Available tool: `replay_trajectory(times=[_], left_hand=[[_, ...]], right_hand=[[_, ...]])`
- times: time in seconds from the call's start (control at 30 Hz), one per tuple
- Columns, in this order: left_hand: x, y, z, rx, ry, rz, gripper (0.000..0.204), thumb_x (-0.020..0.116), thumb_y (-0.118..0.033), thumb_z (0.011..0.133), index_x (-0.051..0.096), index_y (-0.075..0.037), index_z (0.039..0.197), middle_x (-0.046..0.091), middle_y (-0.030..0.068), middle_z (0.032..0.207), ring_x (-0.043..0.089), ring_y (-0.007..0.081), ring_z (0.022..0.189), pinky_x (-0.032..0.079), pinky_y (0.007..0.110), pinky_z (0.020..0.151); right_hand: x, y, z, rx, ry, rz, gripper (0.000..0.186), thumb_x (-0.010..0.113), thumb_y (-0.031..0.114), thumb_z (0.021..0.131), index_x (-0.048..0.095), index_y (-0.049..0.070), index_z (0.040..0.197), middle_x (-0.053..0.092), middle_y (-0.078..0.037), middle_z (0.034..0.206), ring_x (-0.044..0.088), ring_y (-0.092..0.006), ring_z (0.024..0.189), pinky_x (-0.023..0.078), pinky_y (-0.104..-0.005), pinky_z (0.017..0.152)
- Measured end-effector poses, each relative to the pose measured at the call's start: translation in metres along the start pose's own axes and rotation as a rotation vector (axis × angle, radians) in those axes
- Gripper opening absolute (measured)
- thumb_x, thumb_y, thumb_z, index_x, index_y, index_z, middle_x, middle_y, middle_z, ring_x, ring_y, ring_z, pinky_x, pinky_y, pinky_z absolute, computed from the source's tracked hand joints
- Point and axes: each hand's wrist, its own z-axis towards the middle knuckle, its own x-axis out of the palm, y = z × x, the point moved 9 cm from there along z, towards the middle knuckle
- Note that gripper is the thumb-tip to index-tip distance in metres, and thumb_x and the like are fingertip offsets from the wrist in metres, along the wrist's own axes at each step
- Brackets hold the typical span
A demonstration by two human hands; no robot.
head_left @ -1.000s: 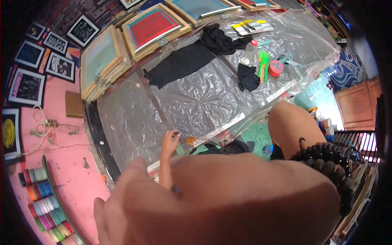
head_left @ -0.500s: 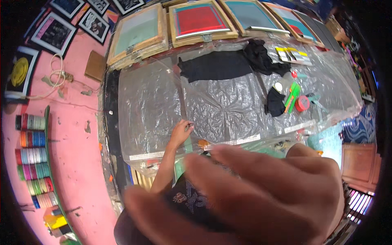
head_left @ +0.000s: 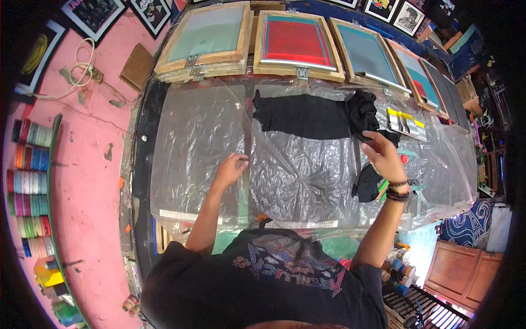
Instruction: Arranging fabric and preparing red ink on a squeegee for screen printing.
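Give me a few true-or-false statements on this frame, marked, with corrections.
1. The right hand is near the bunched black cloth. True.
2. The left hand is over the clear plastic sheet. True.
3. The bracelets are on the left wrist. False: they are on the right wrist.
4. The red screen is leftmost in its row. False: the pale green screen is left of it.
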Motion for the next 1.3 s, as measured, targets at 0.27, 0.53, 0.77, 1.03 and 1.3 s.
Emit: replay_trajectory(times=[0.27,0.53,0.77,1.03,1.3], left_hand=[[-0.009,0.017,0.194,-0.178,-0.069,-0.452,0.038,0.065,-0.03,0.098,0.062,-0.005,0.126,0.066,0.0049,0.102,0.06,0.013,0.085,0.05,0.028,0.077],[-0.018,0.034,0.394,-0.194,-0.389,-0.427,0.051,0.05,-0.047,0.102,0.06,-0.001,0.123,0.062,0.0058,0.101,0.057,0.0144,0.083,0.048,0.031,0.071],[-0.016,0.06,0.454,-0.283,-0.453,-0.262,0.06,0.044,-0.054,0.102,0.063,0.002,0.115,0.061,0.01,0.085,0.059,0.0181,0.072,0.05,0.033,0.063],[-0.019,0.029,0.455,-0.335,-0.394,-0.12,0.062,0.039,-0.05,0.103,0.061,0.003,0.127,0.068,0.0159,0.099,0.068,0.0217,0.079,0.056,0.032,0.058],[0.004,0.047,0.455,-0.565,-0.397,-0.494,0.068,0.039,-0.055,0.102,0.058,0.006,0.123,0.065,0.0148,0.093,0.065,0.0244,0.078,0.054,0.039,0.066]], right_hand=[[0.0,-0.14,0.171,0.059,-0.181,-0.005,0.048,0.069,0.031,0.094,0.06,-0.005,0.125,0.072,-0.017,0.104,0.07,-0.0222,0.096,0.054,-0.0322,0.085],[-0.015,-0.252,0.379,0.111,-0.366,-0.127,0.062,0.06,0.05,0.094,0.061,-0.003,0.125,0.069,-0.027,0.111,0.066,-0.0388,0.107,0.05,-0.0423,0.093],[-0.009,-0.297,0.49,0.279,-0.406,-0.281,0.064,0.044,0.055,0.098,0.062,0.001,0.127,0.065,-0.027,0.122,0.059,-0.0425,0.118,0.044,-0.0465,0.103],[-0.001,-0.31,0.539,0.429,-0.315,-0.422,0.082,0.04,0.071,0.092,0.064,0.0,0.124,0.063,-0.028,0.124,0.059,-0.0421,0.12,0.045,-0.0482,0.102],[0.007,-0.306,0.54,0.355,-0.398,-0.282,0.089,0.062,0.069,0.083,0.05,-0.001,0.138,0.061,-0.029,0.129,0.058,-0.0414,0.122,0.046,-0.0454,0.103]])
